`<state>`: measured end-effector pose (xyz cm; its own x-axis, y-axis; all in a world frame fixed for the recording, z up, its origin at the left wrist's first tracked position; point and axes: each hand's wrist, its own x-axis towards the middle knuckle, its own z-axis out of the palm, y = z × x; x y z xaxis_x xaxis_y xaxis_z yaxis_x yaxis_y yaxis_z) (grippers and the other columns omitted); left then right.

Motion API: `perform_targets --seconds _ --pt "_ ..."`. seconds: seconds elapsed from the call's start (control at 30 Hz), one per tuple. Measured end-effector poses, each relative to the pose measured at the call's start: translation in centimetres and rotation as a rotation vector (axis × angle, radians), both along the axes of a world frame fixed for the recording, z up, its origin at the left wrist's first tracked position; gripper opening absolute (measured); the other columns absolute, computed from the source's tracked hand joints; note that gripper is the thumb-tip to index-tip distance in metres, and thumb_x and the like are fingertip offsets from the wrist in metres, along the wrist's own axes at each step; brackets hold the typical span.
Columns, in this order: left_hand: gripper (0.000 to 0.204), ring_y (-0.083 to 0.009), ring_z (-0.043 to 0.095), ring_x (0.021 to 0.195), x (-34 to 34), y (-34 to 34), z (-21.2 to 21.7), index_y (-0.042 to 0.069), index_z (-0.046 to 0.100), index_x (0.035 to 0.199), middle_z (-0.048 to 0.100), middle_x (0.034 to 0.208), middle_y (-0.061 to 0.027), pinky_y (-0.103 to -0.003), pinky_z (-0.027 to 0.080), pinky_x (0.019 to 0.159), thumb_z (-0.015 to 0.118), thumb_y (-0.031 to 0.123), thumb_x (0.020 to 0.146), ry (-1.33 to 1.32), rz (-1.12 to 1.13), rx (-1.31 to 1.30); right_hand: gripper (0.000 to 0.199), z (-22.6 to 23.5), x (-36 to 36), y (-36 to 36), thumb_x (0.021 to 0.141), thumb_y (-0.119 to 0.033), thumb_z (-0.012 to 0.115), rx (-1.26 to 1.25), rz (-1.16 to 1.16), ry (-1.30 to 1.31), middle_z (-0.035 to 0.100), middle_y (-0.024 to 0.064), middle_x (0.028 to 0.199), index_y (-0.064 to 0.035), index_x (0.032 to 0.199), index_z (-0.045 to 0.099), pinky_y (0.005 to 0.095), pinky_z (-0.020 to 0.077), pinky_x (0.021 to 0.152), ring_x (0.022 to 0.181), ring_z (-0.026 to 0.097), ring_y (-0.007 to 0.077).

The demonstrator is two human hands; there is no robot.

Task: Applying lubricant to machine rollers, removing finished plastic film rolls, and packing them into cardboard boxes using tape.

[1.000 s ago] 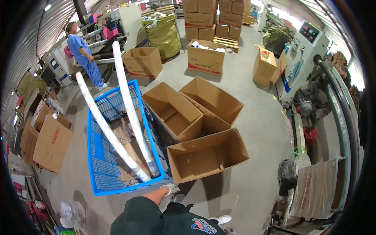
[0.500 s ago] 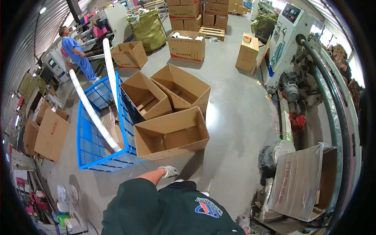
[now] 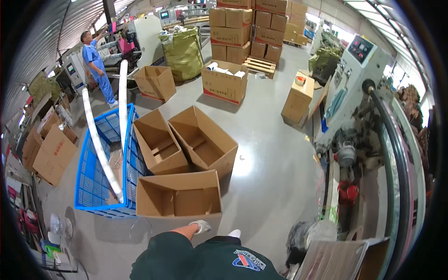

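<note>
My left hand [image 3: 202, 227], in a pale work glove, hangs just below the near edge of an open cardboard box [image 3: 179, 195]. Its fingers look loosely apart, with nothing seen in them. Behind that box two more open cardboard boxes stand, one on the left [image 3: 158, 142] and one on the right [image 3: 203, 138]; all three look bare inside. Beside them on the left is a blue plastic crate [image 3: 84, 186], with two long white rolls [image 3: 100, 144] [image 3: 123, 98] leaning up out of it. My right hand is out of sight.
A person in blue [image 3: 97, 70] stands at a machine at the far left. Stacked cartons [image 3: 231, 37], a green sack [image 3: 182, 53] and a box of white rolls [image 3: 224, 84] are at the back. Machinery [image 3: 347, 116] lines the right, with a plastic-wrapped carton [image 3: 331, 261] near me.
The view has tilted up, and the boxes and crate sit lower and further left. My right hand has gone out of view. The person in blue has raised an arm toward the machine.
</note>
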<state>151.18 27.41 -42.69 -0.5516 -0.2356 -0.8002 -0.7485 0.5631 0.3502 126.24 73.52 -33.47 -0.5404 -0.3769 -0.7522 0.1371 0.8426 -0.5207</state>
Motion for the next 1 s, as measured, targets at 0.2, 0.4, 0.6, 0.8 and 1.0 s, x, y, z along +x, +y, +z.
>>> perform_targets --seconds 0.2,0.4,0.6,0.8,1.0 --pt "0.048 -0.0306 0.056 0.109 -16.1 -5.2 4.7 0.012 0.058 0.122 0.061 0.116 -0.0134 -0.039 0.042 0.093 0.046 0.041 0.085 0.282 0.214 0.016 0.033 0.4 -13.5 -8.0 0.085 -0.032 0.059 -0.005 -0.053 0.051 0.063 0.0088 0.077 -0.0019 0.099 0.063 0.0322 0.0496 0.059 0.065 0.060 0.0184" --pt "0.047 -0.0310 0.056 0.108 -22.9 -11.7 4.0 0.011 0.059 0.118 0.061 0.115 -0.0143 -0.039 0.042 0.093 0.049 0.041 0.084 0.247 0.327 -0.015 0.033 -2.0 -26.0 -17.5 0.086 -0.031 0.058 0.002 0.143 0.042 0.062 0.0072 0.076 -0.0021 0.102 0.062 0.0310 0.0490 0.058 0.065 0.059 0.0169" --pt "0.046 -0.0316 0.054 0.113 -23.3 -14.3 7.5 0.012 0.060 0.117 0.060 0.119 -0.0103 -0.041 0.041 0.095 0.046 0.041 0.085 0.006 0.447 -0.068 0.033 -3.0 -38.4 -26.0 0.088 -0.030 0.057 0.023 0.417 0.068 0.061 0.0055 0.076 -0.0023 0.105 0.060 0.0299 0.0484 0.058 0.065 0.058 0.0154" --pt "0.042 -0.0292 0.059 0.104 -29.3 -15.2 7.7 0.011 0.065 0.109 0.064 0.109 -0.0117 -0.040 0.044 0.087 0.046 0.039 0.086 -0.066 0.861 0.013 0.033 -2.3 -52.4 -35.2 0.089 -0.029 0.056 0.216 0.771 0.263 0.060 0.0039 0.076 -0.0025 0.107 0.059 0.0287 0.0478 0.057 0.065 0.058 0.0140" --pt "0.042 -0.0231 0.060 0.071 -36.3 -19.8 3.3 0.004 0.065 0.095 0.064 0.082 -0.0089 -0.039 0.044 0.066 0.049 0.041 0.084 -0.097 0.734 0.206 0.032 -5.8 -61.8 -42.0 0.089 -0.032 0.054 -0.222 0.065 -0.052 0.059 0.0047 0.071 -0.0047 0.102 0.063 0.0292 0.0456 0.054 0.063 0.055 0.0153"
